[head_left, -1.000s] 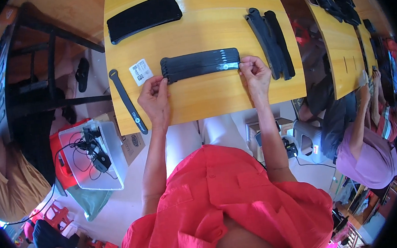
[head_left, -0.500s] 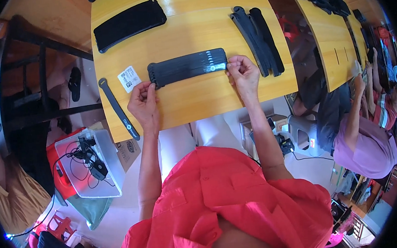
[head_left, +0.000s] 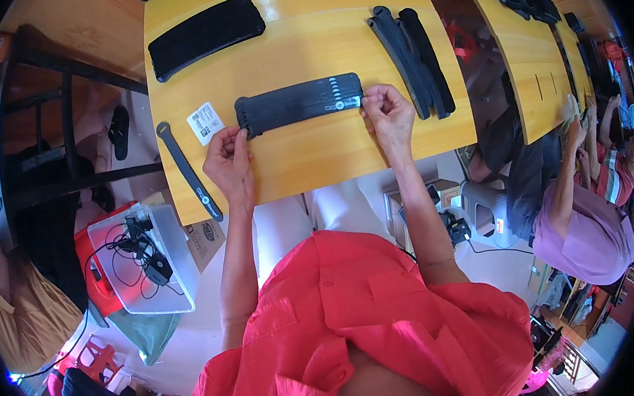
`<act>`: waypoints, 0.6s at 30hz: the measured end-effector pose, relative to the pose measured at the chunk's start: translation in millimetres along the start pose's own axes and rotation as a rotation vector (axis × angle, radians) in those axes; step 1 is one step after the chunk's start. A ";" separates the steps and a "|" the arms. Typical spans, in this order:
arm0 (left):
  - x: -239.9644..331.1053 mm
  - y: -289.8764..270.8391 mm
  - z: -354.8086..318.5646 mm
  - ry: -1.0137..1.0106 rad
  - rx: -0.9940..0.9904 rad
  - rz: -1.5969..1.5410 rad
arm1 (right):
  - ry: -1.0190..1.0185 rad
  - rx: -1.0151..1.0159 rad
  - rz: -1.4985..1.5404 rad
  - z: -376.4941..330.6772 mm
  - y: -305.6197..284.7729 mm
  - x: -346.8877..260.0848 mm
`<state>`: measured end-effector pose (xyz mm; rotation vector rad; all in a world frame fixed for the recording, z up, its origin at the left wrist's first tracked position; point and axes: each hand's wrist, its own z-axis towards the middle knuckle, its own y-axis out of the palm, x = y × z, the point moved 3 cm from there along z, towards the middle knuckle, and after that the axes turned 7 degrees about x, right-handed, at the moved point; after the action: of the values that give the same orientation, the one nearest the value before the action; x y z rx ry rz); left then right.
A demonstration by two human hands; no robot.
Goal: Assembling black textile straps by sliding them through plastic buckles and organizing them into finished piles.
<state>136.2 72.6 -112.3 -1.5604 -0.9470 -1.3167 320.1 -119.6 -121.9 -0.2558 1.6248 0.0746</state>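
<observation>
A fanned row of black hook-and-loop cable straps (head_left: 299, 106) lies crosswise on the yellow wooden table, overlapping, with pale printing near its right end. My left hand (head_left: 229, 160) pinches the near corner of its left end. At the right end, my right hand (head_left: 389, 116) has thumb and fingers closed on the near corner. A single black strap (head_left: 190, 171) with a slotted end lies left of my left hand. Between that strap and the row is a white printed label (head_left: 205, 123).
A black stack of straps (head_left: 207, 37) lies at the far left of the table (head_left: 305, 42), and more black bundles (head_left: 412, 64) at the right. A clear plastic bin (head_left: 182, 283) with cables stands at lower left. Other people work at a table (head_left: 539, 84) on the right.
My hands keep their pinch at both ends of the strap row, which has barely shifted. Its surface catches the light differently, so the printing shows more clearly.
</observation>
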 end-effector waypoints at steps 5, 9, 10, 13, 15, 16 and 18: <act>-1.4 0.4 1.2 0.013 0.003 -0.009 | -0.049 0.008 0.044 0.5 -0.1 2.6; 0.5 0.6 0.0 0.017 0.014 0.010 | -0.056 0.010 0.010 0.1 0.2 0.1; 0.8 0.5 -0.1 0.014 0.017 0.022 | -0.057 0.011 0.011 -0.3 0.1 -1.0; 1.1 0.9 -0.2 0.010 0.018 0.029 | -0.058 0.015 0.022 -1.1 0.5 -3.2; -1.3 1.3 0.9 0.004 0.017 0.025 | -0.042 0.019 0.009 -0.7 1.6 -2.0; -0.6 1.3 0.7 0.004 0.017 0.024 | -0.042 0.019 0.011 -0.9 1.4 -2.8; 0.5 1.1 0.3 0.005 0.017 0.024 | -0.041 0.020 0.002 -1.2 1.3 -3.7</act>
<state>137.4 72.5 -112.0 -1.5501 -0.9316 -1.2926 318.8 -118.2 -118.2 -0.2357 1.5839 0.0646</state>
